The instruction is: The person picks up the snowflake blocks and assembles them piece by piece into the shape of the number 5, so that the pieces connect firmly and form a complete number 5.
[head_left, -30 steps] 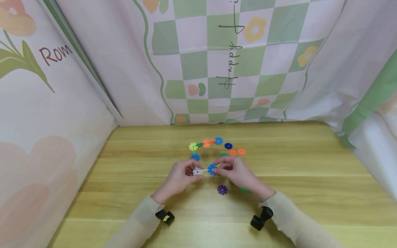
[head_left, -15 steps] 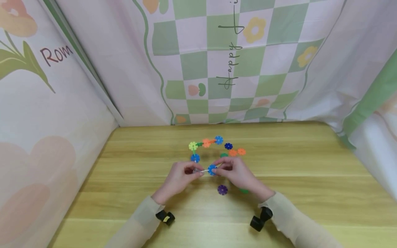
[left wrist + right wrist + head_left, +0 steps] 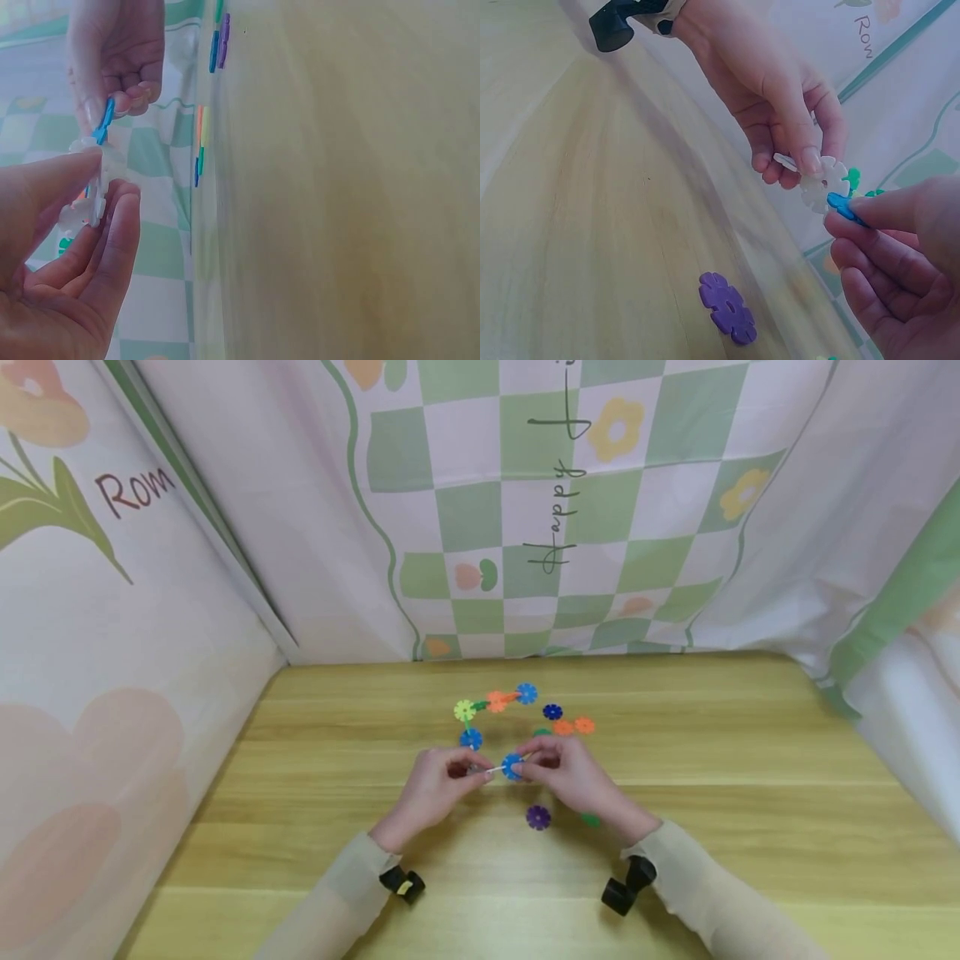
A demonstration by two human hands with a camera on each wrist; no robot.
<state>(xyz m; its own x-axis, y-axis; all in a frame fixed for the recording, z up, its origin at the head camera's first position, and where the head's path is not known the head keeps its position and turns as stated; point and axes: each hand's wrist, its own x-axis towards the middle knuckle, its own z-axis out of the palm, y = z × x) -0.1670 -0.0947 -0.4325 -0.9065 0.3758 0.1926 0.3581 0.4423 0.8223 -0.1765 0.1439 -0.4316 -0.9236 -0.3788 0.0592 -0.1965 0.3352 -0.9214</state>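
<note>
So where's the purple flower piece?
In the head view, the purple disc lies on the table just right of centre, lower in the picture than the blue disc in the right hand and left of a green piece.

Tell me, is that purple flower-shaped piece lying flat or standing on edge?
Lying flat: the purple piece shows its whole face from above, resting on the wooden table.

Head view: the tabletop [image 3: 750,785] is seen from above, forward and downward, before the checked curtain [image 3: 525,502]. Left wrist view: the right hand [image 3: 116,56] is faced, close up. Right wrist view: the left hand [image 3: 772,86] is faced likewise; the blue disc [image 3: 844,208] is shared by both.
</note>
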